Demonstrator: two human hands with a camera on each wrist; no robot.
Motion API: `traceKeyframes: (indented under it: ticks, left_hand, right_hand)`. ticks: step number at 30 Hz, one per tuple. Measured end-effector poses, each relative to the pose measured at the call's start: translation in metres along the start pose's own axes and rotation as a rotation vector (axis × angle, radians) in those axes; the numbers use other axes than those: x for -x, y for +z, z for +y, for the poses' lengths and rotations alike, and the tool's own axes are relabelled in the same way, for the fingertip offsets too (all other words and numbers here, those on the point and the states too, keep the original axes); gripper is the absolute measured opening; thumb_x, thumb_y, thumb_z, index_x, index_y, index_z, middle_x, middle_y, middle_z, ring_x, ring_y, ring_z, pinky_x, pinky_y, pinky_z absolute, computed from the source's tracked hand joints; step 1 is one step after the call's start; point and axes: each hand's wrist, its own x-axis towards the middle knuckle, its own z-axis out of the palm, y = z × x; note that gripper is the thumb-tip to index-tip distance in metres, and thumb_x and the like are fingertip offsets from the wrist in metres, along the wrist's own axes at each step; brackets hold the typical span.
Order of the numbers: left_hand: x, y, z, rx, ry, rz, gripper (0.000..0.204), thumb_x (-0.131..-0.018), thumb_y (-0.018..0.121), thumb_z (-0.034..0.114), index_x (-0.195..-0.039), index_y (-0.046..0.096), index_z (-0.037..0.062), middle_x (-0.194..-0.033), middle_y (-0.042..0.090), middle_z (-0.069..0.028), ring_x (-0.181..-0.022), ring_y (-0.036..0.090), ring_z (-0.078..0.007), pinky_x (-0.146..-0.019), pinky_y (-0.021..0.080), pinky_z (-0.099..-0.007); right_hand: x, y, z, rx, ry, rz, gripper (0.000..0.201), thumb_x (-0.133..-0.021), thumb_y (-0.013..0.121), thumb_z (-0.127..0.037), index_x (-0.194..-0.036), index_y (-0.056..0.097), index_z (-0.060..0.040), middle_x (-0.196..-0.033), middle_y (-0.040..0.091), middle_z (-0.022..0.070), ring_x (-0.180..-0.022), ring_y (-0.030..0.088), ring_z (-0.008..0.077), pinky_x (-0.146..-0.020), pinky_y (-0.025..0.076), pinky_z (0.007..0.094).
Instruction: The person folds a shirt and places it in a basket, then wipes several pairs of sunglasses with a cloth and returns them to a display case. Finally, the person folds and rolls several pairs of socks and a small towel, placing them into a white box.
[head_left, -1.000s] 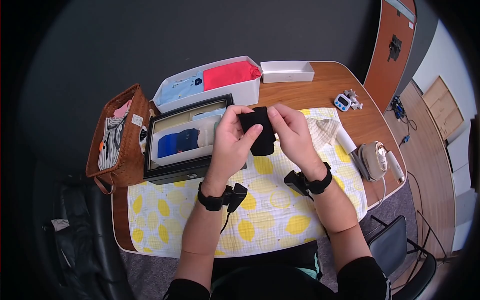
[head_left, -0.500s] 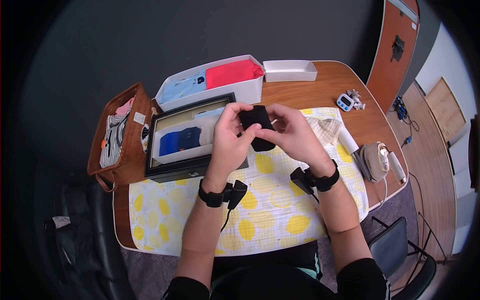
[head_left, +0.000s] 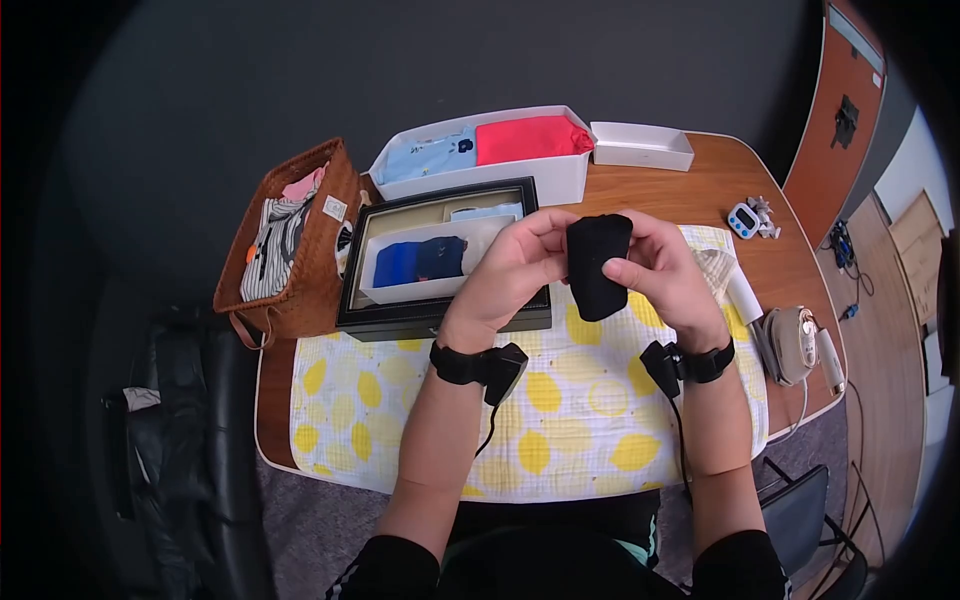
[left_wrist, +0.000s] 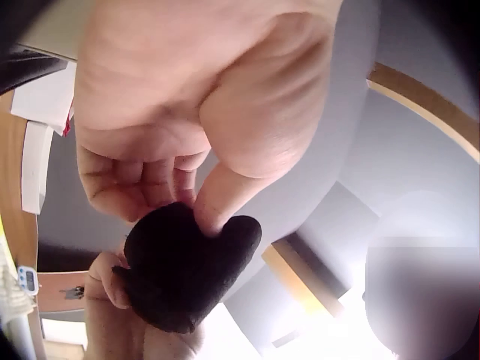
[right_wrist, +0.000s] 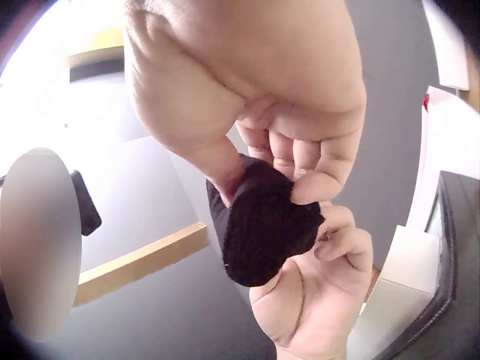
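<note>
A black folded cloth bundle (head_left: 598, 268) is held up between both hands above the patterned cloth. The left hand (head_left: 512, 268) pinches its left edge between thumb and fingers. On its other side, the right hand (head_left: 668, 270) grips it, thumb across the front and fingers behind. The left wrist view shows the left thumb pressed into the bundle (left_wrist: 184, 270); in the right wrist view the right thumb and fingers pinch the bundle (right_wrist: 266, 221) from both sides.
A white box with blue cloths (head_left: 420, 262) sits on a black case (head_left: 350, 312). Around are a wicker basket (head_left: 325, 260), a long white bin (head_left: 560, 183), a small white box (head_left: 645, 157), a timer (head_left: 743, 220), a beige appliance (head_left: 790, 345) and a lemon-print cloth (head_left: 535, 450).
The view has shifted, so the table sits further right. The right thumb has moved away from the left thumb, onto the bundle's lower right front, and the left thumb now lies at its left edge.
</note>
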Motion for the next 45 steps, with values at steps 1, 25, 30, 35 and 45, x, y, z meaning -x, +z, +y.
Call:
traceKeyframes:
  ticks: [1,25,30,35,45]
  left_hand:
    - [0.001,0.001,0.001,0.046,0.047,-0.033,0.028,-0.092,0.061,-0.005,-0.119,0.063,-0.0006,-0.112,0.065,-0.0057,-0.103,0.062,-0.0121,-0.085,0.050,-0.0253]
    - [-0.006,0.029,-0.023,-1.148,0.611,0.568,0.028,-0.083,0.063,-0.013,-0.110,0.070,-0.0065,-0.079,0.057,-0.0084,-0.057,0.061,-0.0128,-0.051,0.047,-0.0263]
    - [0.002,0.043,-0.012,-1.219,0.701,0.598,0.029,-0.079,0.064,-0.013,-0.106,0.070,-0.0049,-0.078,0.055,-0.0122,-0.063,0.060,-0.0249,-0.056,0.048,-0.0354]
    - [0.007,0.062,-0.013,-1.333,0.708,0.483,0.035,-0.078,0.066,-0.009,-0.112,0.071,-0.0001,-0.079,0.054,-0.0113,-0.068,0.062,-0.0293,-0.061,0.051,-0.0400]
    - [0.004,0.085,-0.036,-1.318,0.903,0.253,0.042,-0.070,0.066,-0.016,-0.106,0.074,0.0040,-0.069,0.047,-0.0076,-0.058,0.054,-0.0210,-0.055,0.046,-0.0338]
  right_hand:
    - [0.000,-0.003,0.000,0.001,0.002,0.000,0.035,-0.093,0.070,-0.001,-0.126,0.060,0.0032,-0.111,0.070,0.0045,-0.099,0.067,0.0101,-0.089,0.054,0.0254]
    - [-0.002,0.037,0.008,0.994,-0.410,0.581,0.023,-0.070,0.073,0.001,-0.089,0.060,0.0002,-0.079,0.058,0.0137,-0.066,0.062,0.0314,-0.058,0.050,0.0360]
    - [-0.002,0.037,0.010,1.107,-0.364,0.554,0.024,-0.072,0.074,-0.003,-0.087,0.056,-0.0007,-0.083,0.060,0.0155,-0.071,0.064,0.0370,-0.059,0.051,0.0424]
    - [0.001,0.033,0.013,1.120,-0.302,0.616,0.024,-0.074,0.075,-0.006,-0.086,0.054,-0.0015,-0.083,0.061,0.0175,-0.072,0.064,0.0382,-0.059,0.051,0.0434]
    - [-0.003,0.005,0.023,0.804,-0.283,0.755,0.025,-0.072,0.067,-0.002,-0.089,0.049,-0.0025,-0.065,0.056,0.0179,-0.058,0.060,0.0397,-0.051,0.047,0.0412]
